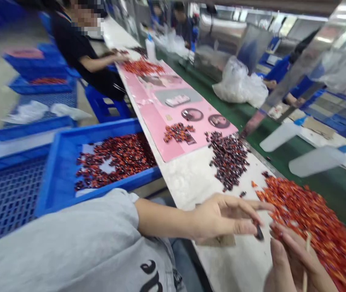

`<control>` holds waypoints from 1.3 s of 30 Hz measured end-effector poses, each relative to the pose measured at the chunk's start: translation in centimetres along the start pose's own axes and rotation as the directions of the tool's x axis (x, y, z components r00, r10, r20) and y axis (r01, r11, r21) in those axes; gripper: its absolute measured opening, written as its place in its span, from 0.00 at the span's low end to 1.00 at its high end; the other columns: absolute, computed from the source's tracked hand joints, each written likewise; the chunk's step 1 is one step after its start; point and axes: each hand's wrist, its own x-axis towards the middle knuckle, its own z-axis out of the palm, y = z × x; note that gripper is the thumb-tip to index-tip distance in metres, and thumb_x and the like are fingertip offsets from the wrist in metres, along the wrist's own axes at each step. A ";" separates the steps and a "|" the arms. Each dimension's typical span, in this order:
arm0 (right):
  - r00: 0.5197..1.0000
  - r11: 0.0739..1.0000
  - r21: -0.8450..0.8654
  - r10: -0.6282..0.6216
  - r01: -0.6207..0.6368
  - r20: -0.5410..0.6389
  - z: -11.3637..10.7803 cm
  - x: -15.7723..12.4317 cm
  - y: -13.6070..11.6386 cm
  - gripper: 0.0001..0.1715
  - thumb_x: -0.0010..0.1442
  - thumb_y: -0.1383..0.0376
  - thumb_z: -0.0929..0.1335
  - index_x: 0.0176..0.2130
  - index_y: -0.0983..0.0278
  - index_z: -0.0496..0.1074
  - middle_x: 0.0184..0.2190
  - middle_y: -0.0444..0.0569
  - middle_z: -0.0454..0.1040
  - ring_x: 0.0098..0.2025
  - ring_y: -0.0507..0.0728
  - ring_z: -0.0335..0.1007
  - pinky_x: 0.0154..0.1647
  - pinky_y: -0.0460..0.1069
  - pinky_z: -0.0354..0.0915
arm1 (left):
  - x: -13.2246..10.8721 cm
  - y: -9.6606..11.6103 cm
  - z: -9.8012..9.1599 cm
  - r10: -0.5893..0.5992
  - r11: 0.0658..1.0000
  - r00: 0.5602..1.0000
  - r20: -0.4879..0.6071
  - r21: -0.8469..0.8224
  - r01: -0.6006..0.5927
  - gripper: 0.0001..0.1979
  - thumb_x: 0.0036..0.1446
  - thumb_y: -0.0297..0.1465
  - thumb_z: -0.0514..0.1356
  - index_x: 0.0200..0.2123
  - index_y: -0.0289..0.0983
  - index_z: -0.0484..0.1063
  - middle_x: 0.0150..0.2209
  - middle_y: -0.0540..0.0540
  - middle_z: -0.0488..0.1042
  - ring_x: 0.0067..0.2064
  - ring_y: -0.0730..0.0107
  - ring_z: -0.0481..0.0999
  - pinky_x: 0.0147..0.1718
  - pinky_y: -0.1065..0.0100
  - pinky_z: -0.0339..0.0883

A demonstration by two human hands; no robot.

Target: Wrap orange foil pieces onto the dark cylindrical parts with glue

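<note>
My left hand [224,217] reaches across the white table [188,182], its thumb and fingers pinched on a small dark piece [259,232]. My right hand [294,259] is at the bottom right, curled round a thin pale stick [306,251], right beside the left fingertips. Both hands are at the near edge of a big heap of small red pieces [315,227]. A pile of dark pieces [229,158] lies just beyond my left hand.
A pink mat [161,121] carries a small red-and-dark pile [179,132] and round discs. A blue crate [60,174] of dark red pieces stands to the left. A green conveyor [270,158] with white bottles runs on the right. Another person [82,48] works further along.
</note>
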 end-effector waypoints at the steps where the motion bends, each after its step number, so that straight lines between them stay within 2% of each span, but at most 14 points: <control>1: 0.997 0.993 0.115 0.046 -0.038 -0.068 0.4 -0.1 -1.1 0.09 0.58 0.66 0.74 0.41 0.59 0.78 0.40 0.50 0.82 0.41 0.59 0.81 0.46 0.57 0.75 | 0.0 0.0 0.0 0.088 0.993 0.995 -0.051 0.084 -0.084 0.15 0.52 0.40 0.73 0.35 0.35 0.81 0.53 0.36 0.78 0.56 0.58 0.78 0.53 0.61 0.72; 3: 0.990 0.945 0.316 0.118 -0.089 -0.074 1.2 -0.1 -2.8 0.09 0.57 0.69 0.74 0.39 0.58 0.79 0.37 0.47 0.83 0.40 0.56 0.81 0.46 0.54 0.75 | 0.0 -0.4 -0.2 0.242 0.950 0.966 -0.087 0.225 -0.217 0.11 0.55 0.37 0.71 0.38 0.35 0.82 0.41 0.41 0.81 0.44 0.68 0.80 0.46 0.68 0.73; 6: 0.991 0.894 0.433 0.135 -0.120 -0.004 1.9 0.0 -3.5 0.12 0.57 0.71 0.74 0.41 0.56 0.79 0.38 0.45 0.83 0.42 0.53 0.81 0.45 0.52 0.76 | -0.1 -0.9 -0.3 0.358 0.887 0.932 -0.062 0.333 -0.319 0.07 0.57 0.31 0.70 0.39 0.35 0.83 0.35 0.44 0.80 0.38 0.74 0.78 0.40 0.73 0.73; 12: 0.994 0.909 0.405 0.109 -0.103 0.007 1.6 -0.1 -3.6 0.17 0.58 0.74 0.73 0.43 0.54 0.80 0.41 0.44 0.82 0.44 0.52 0.80 0.47 0.52 0.76 | -0.5 -0.6 0.5 0.394 0.797 0.918 -0.035 0.511 -0.323 0.07 0.57 0.27 0.69 0.40 0.33 0.83 0.36 0.42 0.82 0.36 0.72 0.79 0.32 0.74 0.73; 17: 0.997 0.939 0.337 0.071 -0.075 0.022 1.6 -0.1 -3.9 0.17 0.57 0.76 0.73 0.42 0.56 0.79 0.39 0.45 0.81 0.44 0.53 0.79 0.45 0.53 0.77 | -0.4 -0.6 0.3 0.477 0.696 0.878 0.042 0.593 -0.406 0.07 0.55 0.24 0.69 0.39 0.33 0.83 0.35 0.42 0.84 0.34 0.73 0.81 0.33 0.76 0.75; 19: 0.998 0.954 0.294 0.052 -0.058 0.028 1.6 -0.1 -4.1 0.17 0.57 0.76 0.72 0.42 0.57 0.79 0.38 0.46 0.80 0.43 0.54 0.79 0.43 0.53 0.77 | -0.4 -0.6 0.2 0.481 0.682 0.875 0.050 0.607 -0.409 0.07 0.55 0.25 0.69 0.39 0.34 0.84 0.36 0.42 0.84 0.35 0.72 0.82 0.33 0.75 0.76; 24: 0.997 0.992 0.108 -0.064 0.060 0.031 1.7 -0.1 -3.9 0.21 0.55 0.78 0.73 0.44 0.57 0.80 0.39 0.46 0.80 0.43 0.53 0.78 0.41 0.51 0.76 | -0.6 -0.9 0.4 0.435 0.749 0.898 -0.063 0.579 -0.322 0.06 0.54 0.26 0.69 0.37 0.33 0.84 0.36 0.41 0.85 0.35 0.72 0.83 0.32 0.76 0.76; 30: 0.987 0.991 0.001 -0.131 0.132 0.088 1.4 -0.3 -3.2 0.21 0.55 0.75 0.74 0.47 0.57 0.79 0.41 0.48 0.80 0.44 0.56 0.79 0.41 0.53 0.77 | -0.5 -1.3 0.5 0.321 0.904 0.927 -0.196 0.354 -0.238 0.05 0.52 0.24 0.70 0.35 0.34 0.84 0.34 0.44 0.84 0.35 0.74 0.83 0.34 0.78 0.76; 33: 0.984 0.991 -0.018 -0.127 0.131 0.126 1.3 -0.3 -3.1 0.23 0.54 0.74 0.76 0.49 0.57 0.79 0.42 0.49 0.80 0.44 0.57 0.79 0.41 0.54 0.78 | -0.6 -1.4 0.4 0.246 0.945 0.948 -0.201 0.269 -0.188 0.06 0.52 0.29 0.72 0.35 0.34 0.84 0.35 0.45 0.84 0.36 0.73 0.83 0.36 0.76 0.77; 36: 0.980 0.983 -0.056 -0.168 0.175 0.102 1.4 -0.3 -3.2 0.23 0.54 0.75 0.75 0.47 0.58 0.79 0.39 0.48 0.80 0.41 0.56 0.80 0.37 0.51 0.77 | -0.8 -1.3 0.3 0.184 0.952 0.962 -0.202 0.279 -0.123 0.10 0.53 0.35 0.72 0.36 0.34 0.84 0.37 0.44 0.84 0.37 0.70 0.84 0.36 0.73 0.79; 39: 0.972 0.969 -0.101 -0.219 0.227 0.084 1.4 -0.4 -3.5 0.22 0.54 0.77 0.74 0.46 0.58 0.77 0.37 0.46 0.79 0.39 0.55 0.79 0.35 0.50 0.77 | -0.5 -1.0 -0.1 0.217 0.917 0.970 -0.108 0.364 -0.164 0.06 0.56 0.29 0.70 0.37 0.34 0.83 0.37 0.45 0.84 0.37 0.70 0.84 0.36 0.73 0.78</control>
